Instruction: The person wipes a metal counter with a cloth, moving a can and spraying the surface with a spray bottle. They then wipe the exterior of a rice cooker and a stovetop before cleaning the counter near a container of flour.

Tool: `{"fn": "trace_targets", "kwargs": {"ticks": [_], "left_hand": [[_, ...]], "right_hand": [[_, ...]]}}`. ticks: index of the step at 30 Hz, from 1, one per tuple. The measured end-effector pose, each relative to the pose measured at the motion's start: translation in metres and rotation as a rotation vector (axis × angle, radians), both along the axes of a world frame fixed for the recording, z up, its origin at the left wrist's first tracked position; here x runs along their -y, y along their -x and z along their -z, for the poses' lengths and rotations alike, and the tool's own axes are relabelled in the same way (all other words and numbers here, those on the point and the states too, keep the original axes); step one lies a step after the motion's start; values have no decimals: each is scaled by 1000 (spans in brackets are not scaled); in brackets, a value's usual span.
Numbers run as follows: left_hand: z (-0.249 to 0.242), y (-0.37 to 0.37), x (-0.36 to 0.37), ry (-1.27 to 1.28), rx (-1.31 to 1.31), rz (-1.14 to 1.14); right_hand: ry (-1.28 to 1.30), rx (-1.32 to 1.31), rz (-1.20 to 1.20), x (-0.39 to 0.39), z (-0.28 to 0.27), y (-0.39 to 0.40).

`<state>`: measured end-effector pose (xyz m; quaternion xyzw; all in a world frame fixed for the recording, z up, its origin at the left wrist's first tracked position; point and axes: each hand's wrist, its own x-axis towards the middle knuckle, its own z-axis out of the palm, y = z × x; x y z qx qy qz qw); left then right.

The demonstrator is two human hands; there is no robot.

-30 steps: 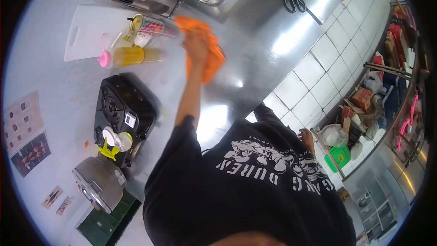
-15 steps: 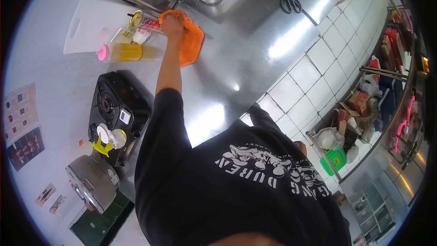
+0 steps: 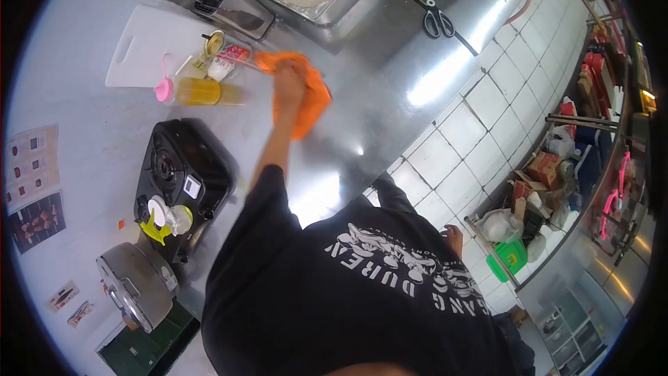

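Note:
My left hand (image 3: 289, 83) presses down on a bunched orange cloth (image 3: 312, 106) lying on the steel worktop (image 3: 369, 83). The fingers are closed over the cloth and partly hidden. Just to its left stand a patterned tin (image 3: 236, 52), a small white packet (image 3: 221, 68) and a squeeze bottle (image 3: 198, 91) of yellow liquid with a pink cap (image 3: 163, 90). My right hand (image 3: 454, 240) hangs low beside my dark shirt, over the tiled floor, partly covered by the shirt. Its visible fingers look loosely apart, with nothing seen in them.
A white cutting board (image 3: 149, 49) lies behind the bottle. Black-handled scissors (image 3: 438, 22) rest near the worktop's edge. A large metal tray (image 3: 334, 10) stands at the back. To the left are a black gas stove (image 3: 188, 160) and a metal pot (image 3: 136, 282). Boxes (image 3: 546, 169) crowd the right.
My left hand and the orange cloth have moved right and towards me, away from the tin and bottle. More of my right hand shows beside the shirt. The view has shifted slightly.

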<state>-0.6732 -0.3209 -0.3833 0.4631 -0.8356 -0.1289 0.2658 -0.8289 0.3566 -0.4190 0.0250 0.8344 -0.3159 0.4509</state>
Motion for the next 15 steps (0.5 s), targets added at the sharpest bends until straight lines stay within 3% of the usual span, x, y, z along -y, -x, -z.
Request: {"fn": "trace_targets", "kwargs": {"ticks": [2, 3, 4, 5, 7, 9, 11, 12, 13, 15], "left_hand": [[-1, 13, -76, -48, -114, 81], [-27, 27, -118, -347, -110, 35], [-9, 37, -151, -249, 265, 195], [-43, 53, -192, -465, 46, 216], [-49, 72, -246, -663, -196, 418], [-31, 94, -292, -1113, -668, 479], [-20, 103, -322, -1153, -903, 439], [-38, 93, -323, -1224, -900, 448], [-50, 84, -324, -1230, -928, 443], [-70, 61, -323, -1403, -939, 560]], "right_hand": [[-61, -88, -258, 3, -1, -15], [-62, -93, -264, -7, 19, -19], [-53, -133, -479, -34, 58, -18], [-86, -139, -553, -28, 51, -16], [-147, -154, -703, -15, 35, -13], [-89, -154, -433, 24, -9, -8], [146, -261, -32, 47, -36, -8], [108, -304, 66, 76, -78, -6], [160, -479, 10, 105, -118, -10], [436, -514, 121, 186, -208, -42]]}}
